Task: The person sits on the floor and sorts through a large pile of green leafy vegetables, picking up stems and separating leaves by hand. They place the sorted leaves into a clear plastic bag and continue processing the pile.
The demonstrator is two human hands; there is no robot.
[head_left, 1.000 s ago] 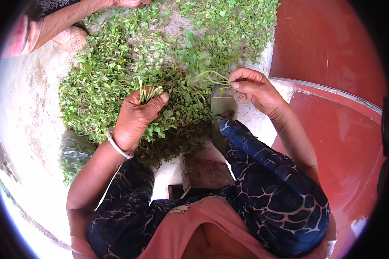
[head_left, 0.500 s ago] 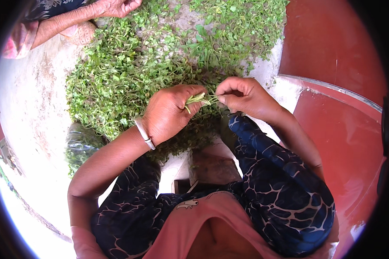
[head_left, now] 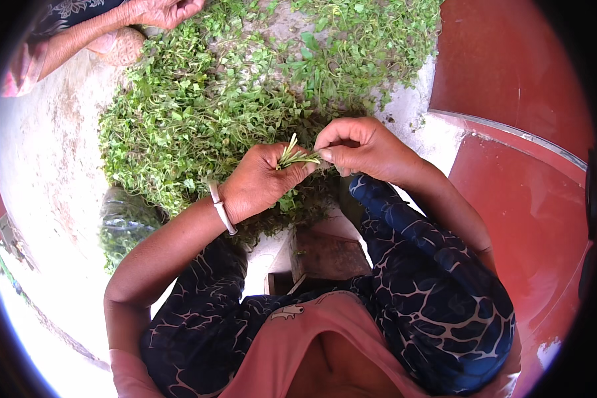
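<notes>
A small bunch of pale green stems [head_left: 294, 156] is gripped between the thumb and fingers of my left hand [head_left: 259, 178], its cut-looking ends fanned outward. Thumb and forefinger of my right hand [head_left: 363, 147] pinch together at the tip of one stem, right beside the bunch. Beneath and beyond both hands spreads a thick layer of leafy green herbs [head_left: 192, 119] on the pale floor. The lower part of the bunch is hidden inside my left hand.
A clear plastic bag with greens [head_left: 127, 225] stands left of the heap. Between my legs is a small wooden stool [head_left: 331, 259]. Another person's hand [head_left: 169, 10] reaches over the greens at the far left. Red flooring [head_left: 511, 66] lies to the right.
My left hand has turned, so the stem ends now point upward and right. My right hand has shifted slightly left, closer to the bunch. The other person's hand has moved a little left.
</notes>
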